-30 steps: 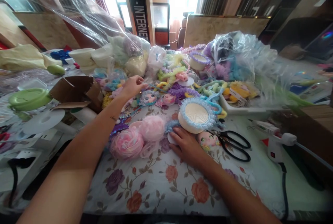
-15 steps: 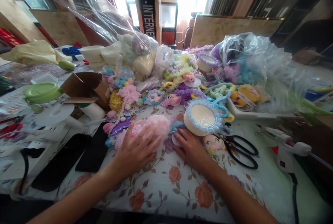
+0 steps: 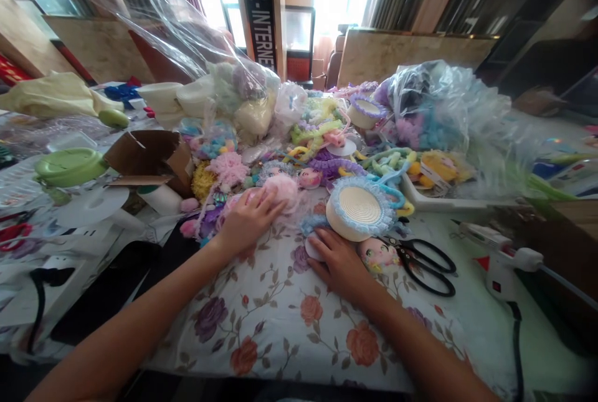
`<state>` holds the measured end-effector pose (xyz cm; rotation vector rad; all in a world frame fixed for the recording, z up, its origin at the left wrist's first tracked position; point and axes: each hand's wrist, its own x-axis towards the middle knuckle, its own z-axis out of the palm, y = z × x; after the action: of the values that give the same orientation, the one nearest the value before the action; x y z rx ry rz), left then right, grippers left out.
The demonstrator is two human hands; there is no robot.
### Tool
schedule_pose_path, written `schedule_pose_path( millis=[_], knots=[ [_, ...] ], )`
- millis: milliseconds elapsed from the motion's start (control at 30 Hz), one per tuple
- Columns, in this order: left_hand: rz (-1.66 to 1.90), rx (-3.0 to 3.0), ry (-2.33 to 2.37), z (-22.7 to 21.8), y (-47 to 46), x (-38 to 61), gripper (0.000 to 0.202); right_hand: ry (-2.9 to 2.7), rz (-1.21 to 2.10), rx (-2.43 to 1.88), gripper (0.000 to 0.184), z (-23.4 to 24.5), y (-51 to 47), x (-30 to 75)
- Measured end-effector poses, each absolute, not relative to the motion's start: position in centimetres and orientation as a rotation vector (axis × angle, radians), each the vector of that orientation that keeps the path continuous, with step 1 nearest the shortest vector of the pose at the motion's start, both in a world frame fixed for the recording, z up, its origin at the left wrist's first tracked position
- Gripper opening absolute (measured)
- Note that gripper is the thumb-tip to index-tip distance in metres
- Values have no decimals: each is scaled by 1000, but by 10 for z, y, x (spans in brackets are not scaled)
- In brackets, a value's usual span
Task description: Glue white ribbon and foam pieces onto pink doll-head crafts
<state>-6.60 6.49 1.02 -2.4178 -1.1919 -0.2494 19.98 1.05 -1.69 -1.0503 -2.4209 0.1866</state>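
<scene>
Your left hand (image 3: pixel 246 220) lies palm-down w/ fingers spread over a heap of pink fluffy pompoms (image 3: pixel 281 190) at the near edge of the craft pile, pressing on them, not pinching anything. Your right hand (image 3: pixel 340 260) rests flat on the surface (image 3: pixel 280 321), which has a floral cloth over it; fingertips sit on a small white disc (image 3: pixel 311 247) w/ blue fuzzy trim, grip open & loose, nothing clasped. Just past that hand is a round straw hat (image 3: pixel 359 207) w/ blue lace edging, approx touching the disc's trim. A doll head (image 3: pixel 377 253) w/ pink hair lies right beside your right hand, and black scissors (image 3: pixel 427 263) sit next to it, further right. A white glue gun (image 3: pixel 502 262) is near the right edge, cord trailing toward you. To the left: brown cardboard box (image 3: pixel 149 156), open, and a green lidded container (image 3: pixel 70 166). Behind the pompoms are more doll faces, chenille loops & clear plastic bags (image 3: pixel 434 109) stuffed w/ fluffy bits
</scene>
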Motion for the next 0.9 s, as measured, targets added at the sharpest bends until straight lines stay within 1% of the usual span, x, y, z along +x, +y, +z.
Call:
schedule_pose_path(
  millis=[167, 367, 467, 600, 733, 900],
  knots=[
    [-258, -2407, -1299, 16, 86, -75, 49, -2395, 197, -987, 29, -20, 10, 202],
    [-429, -2494, -1260, 18, 69, -75, 38, -2359, 204, -826, 37, -23, 6, 206],
    [-546, -2421, -1451, 26, 63, -78, 40, -2387, 225, -775, 38, -22, 5, 206],
    [-559, -2429, -1807, 47, 78, -91, 40, -2401, 235, -772, 40, -23, 5, 206],
    [-441, -2426, -2115, 61, 114, -103, 36, -2408, 240, -816, 39, -25, 5, 204],
    [-106, -2579, -2146, 63, 154, -100, 25, -2425, 286, -871, 36, -23, 6, 203]
  ],
)
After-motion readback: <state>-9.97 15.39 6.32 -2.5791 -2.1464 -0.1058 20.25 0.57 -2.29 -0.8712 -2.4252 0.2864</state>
